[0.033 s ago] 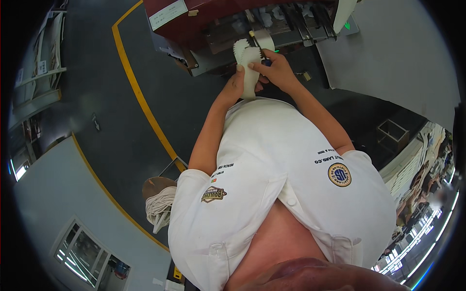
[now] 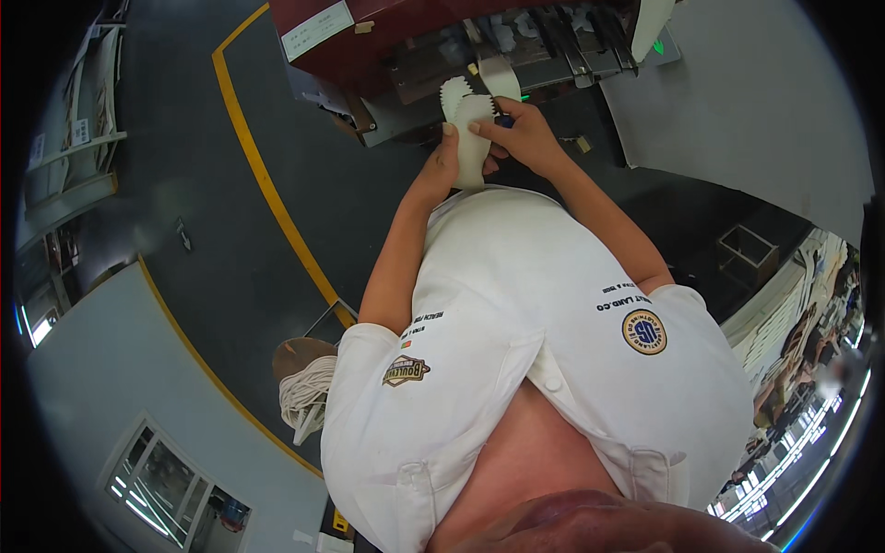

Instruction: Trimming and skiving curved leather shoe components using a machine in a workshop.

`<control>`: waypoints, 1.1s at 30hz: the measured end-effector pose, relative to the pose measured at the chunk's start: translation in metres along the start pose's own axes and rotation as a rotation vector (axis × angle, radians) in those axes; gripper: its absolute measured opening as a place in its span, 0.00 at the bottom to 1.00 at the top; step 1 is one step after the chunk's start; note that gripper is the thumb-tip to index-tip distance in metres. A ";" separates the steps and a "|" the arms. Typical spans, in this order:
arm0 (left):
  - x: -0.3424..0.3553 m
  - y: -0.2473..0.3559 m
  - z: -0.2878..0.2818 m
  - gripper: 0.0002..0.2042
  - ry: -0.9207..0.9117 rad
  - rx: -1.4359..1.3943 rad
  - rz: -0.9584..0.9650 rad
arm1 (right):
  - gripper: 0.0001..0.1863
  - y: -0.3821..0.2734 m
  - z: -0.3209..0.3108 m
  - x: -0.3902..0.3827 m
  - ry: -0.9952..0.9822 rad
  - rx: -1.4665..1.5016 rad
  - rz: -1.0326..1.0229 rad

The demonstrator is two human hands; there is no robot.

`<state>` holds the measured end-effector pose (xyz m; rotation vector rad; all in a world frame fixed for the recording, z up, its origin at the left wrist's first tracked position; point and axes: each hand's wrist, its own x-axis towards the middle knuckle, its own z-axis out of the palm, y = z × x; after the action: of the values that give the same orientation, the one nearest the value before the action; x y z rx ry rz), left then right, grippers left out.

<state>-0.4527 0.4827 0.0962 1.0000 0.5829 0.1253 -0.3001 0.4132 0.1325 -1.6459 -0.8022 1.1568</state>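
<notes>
Just in front of my belly, both hands hold a white, flat, soft-looking piece (image 2: 473, 152) with toothed edges at its far end. Two layers of it overlap, their far ends fanned slightly apart. My left hand (image 2: 441, 166) is closed on its left side, thumb on top. My right hand (image 2: 530, 136) pinches the right side near the teeth, its thumb lying on the upper layer. Beyond the teeth shows a small yellow tip (image 2: 474, 69); whether it belongs to a tool in my right hand, I cannot tell. Something blue (image 2: 505, 120) is partly hidden beside my right fingers.
Ahead stands a dark red machine (image 2: 396, 17) with metal parts and a pale strip (image 2: 501, 78) at its front. A yellow floor line (image 2: 267, 189) runs on the left. Near my left elbow is a bundle of white cord (image 2: 304, 392). A metal frame (image 2: 747, 253) stands at right.
The white piece and my left hand have shifted very slightly left. The yellow tip has moved a little left and nearer. My grip looks the same.
</notes>
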 end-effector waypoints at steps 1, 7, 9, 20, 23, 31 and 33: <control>0.000 -0.002 -0.002 0.34 -0.004 0.007 -0.004 | 0.15 0.000 0.001 -0.001 -0.084 0.066 0.024; 0.006 -0.011 -0.009 0.23 0.041 -0.536 0.011 | 0.13 0.019 0.007 0.003 -0.139 0.077 -0.008; 0.007 -0.012 -0.014 0.16 0.253 -0.447 0.017 | 0.13 0.022 0.004 0.003 -0.111 0.095 -0.017; 0.004 0.031 0.004 0.17 0.178 0.114 0.152 | 0.08 -0.001 -0.022 -0.007 -0.200 0.203 0.040; -0.002 0.037 -0.011 0.18 0.238 0.023 0.361 | 0.08 -0.009 -0.065 -0.010 -0.527 0.132 0.070; -0.072 0.072 -0.097 0.20 0.561 -0.155 0.554 | 0.12 0.022 -0.239 -0.067 -0.120 0.105 0.122; -0.079 0.077 -0.088 0.18 0.608 0.038 0.478 | 0.12 0.023 -0.244 -0.068 -0.104 0.113 0.119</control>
<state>-0.5521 0.5629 0.1560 1.1261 0.8875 0.8671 -0.0938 0.2666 0.1618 -1.5678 -0.6982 1.3564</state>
